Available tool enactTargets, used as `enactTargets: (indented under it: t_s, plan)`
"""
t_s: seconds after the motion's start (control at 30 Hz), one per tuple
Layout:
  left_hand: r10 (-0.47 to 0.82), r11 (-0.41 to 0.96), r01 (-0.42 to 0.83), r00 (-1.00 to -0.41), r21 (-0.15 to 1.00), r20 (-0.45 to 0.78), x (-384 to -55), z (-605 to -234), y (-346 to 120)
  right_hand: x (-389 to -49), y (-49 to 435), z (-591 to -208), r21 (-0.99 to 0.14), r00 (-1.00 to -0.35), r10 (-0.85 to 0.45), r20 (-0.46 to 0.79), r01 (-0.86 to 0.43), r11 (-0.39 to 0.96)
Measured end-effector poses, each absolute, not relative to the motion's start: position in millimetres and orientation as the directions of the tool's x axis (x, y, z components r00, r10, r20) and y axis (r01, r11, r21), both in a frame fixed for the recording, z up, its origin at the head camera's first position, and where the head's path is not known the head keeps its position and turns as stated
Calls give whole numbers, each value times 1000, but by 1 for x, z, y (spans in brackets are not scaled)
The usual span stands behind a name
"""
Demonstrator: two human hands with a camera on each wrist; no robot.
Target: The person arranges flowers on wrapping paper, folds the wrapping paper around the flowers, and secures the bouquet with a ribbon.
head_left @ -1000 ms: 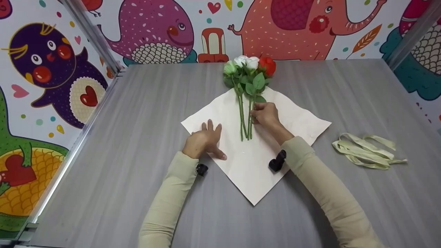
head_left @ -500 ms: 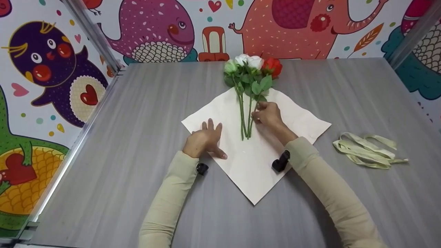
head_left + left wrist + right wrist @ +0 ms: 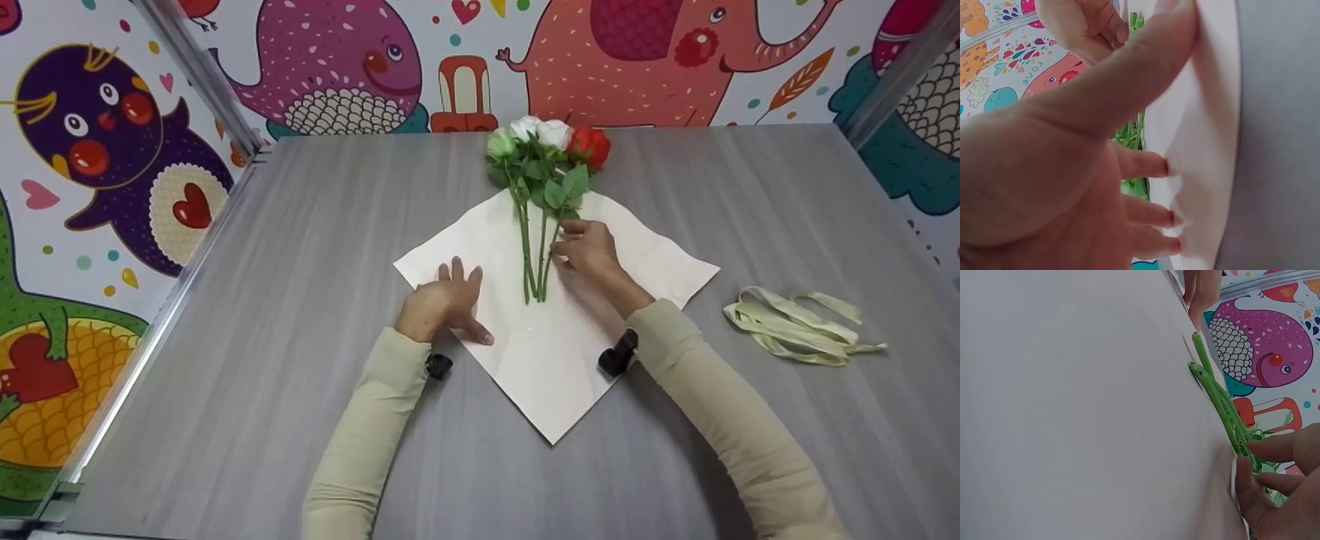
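Pinching the red rose's stem (image 3: pixel 548 270) in your right hand (image 3: pixel 590 250), you rest your left hand (image 3: pixel 444 301), fingers spread, on pale paper (image 3: pixel 544 375).

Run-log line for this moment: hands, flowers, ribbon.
left hand: rests on paper; right hand: pinches red flower's stem; flower heads: at paper's far corner; ribbon: loose on table, right of paper

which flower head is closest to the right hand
The red rose, rightmost in the head view; the two white roses and the pale green rose sit further left, farther from the right hand.
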State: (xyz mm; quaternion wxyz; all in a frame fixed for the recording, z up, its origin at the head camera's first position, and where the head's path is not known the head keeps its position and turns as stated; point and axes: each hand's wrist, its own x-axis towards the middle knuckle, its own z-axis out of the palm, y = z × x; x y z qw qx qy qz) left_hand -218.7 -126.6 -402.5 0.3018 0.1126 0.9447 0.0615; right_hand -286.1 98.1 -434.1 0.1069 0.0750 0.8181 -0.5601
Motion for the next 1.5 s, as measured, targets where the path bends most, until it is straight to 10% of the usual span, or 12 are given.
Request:
enactTargets:
  t_s: [0.37, 0.63, 1.13, 1.5]
  plan:
    - [307, 945, 190, -793, 266, -526, -215, -392, -139, -260, 117, -428, -782, -969, -238, -70, -95, 617]
    - [407, 905, 257, -756, 340, -512, -199, -388, -141, -229, 154, -413, -608, -825, -563, 50, -472, 638]
    - [566, 808, 403, -734, 431, -376, -187, -408, -155, -170, 168, -413, -461, -581, -780, -232, -641, 614]
    - [655, 724, 527, -729, 446, -202, -186, -417, -168, -168, 185, -417, -490, -550, -795, -257, -634, 598]
